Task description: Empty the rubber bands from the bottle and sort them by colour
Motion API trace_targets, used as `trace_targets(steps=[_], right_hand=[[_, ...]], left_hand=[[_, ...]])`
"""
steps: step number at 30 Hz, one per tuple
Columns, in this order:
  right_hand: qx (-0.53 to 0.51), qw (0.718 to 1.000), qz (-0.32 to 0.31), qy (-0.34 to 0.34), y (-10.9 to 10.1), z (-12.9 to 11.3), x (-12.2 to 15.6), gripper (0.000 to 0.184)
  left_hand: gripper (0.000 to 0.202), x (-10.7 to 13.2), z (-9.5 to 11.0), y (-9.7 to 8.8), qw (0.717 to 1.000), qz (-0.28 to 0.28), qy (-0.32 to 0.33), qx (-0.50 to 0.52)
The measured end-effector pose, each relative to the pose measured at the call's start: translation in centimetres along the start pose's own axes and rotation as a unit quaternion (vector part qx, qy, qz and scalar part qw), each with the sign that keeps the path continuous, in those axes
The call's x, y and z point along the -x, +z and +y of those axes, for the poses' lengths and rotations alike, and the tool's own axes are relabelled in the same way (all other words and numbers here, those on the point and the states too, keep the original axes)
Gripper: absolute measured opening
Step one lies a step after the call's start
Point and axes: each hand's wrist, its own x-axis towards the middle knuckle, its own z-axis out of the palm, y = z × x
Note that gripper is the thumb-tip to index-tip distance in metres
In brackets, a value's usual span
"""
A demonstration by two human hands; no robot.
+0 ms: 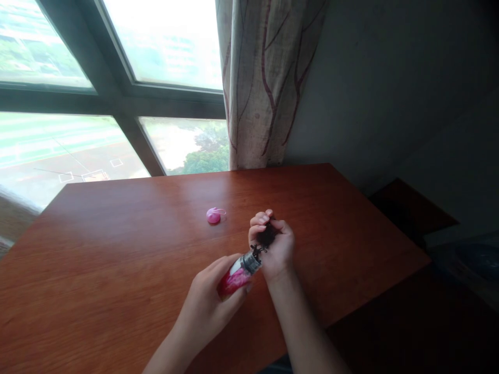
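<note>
My left hand (212,291) is wrapped round a small bottle (236,279) with a pink and white label and a clear neck. The bottle is tilted, its open mouth pointing up and right at my other palm. Dark, thin, curly pieces (256,251) stick out of the mouth. My right hand (278,249) is palm up with its fingers curled over a dark clump (267,236) of what look like the same pieces; their exact kind I cannot make out. A pink cap (213,215) with a thin loop lies on the table beyond both hands.
The brown wooden table (117,270) reaches back to a window (175,47) and a patterned curtain (268,78). Its right edge slants away toward a dark area with a grey wall (382,93) behind.
</note>
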Motion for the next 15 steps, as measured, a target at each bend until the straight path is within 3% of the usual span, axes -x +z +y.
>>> trace_targets(steps=[2, 7, 12, 15], right_hand=[[0.016, 1.0, -0.006, -0.01, 0.28, 0.12, 0.18, 0.009], [0.002, 1.0, -0.028, 0.013, 0.4, 0.42, 0.27, 0.023], [0.002, 0.999, -0.036, 0.014, 0.26, 0.44, 0.21, 0.024], [-0.052, 0.997, -0.046, 0.031, 0.1, 0.47, 0.23, 0.022]], left_hand=[[0.033, -0.03, -0.05, 0.04, 1.0, -0.002, -0.004, 0.003], [0.034, 0.0, -0.08, 0.04, 1.0, -0.018, -0.017, 0.011], [0.032, 0.12, 0.02, -0.07, 1.0, -0.018, -0.021, 0.013], [0.034, 0.09, 0.15, -0.08, 1.0, -0.013, -0.013, 0.014]])
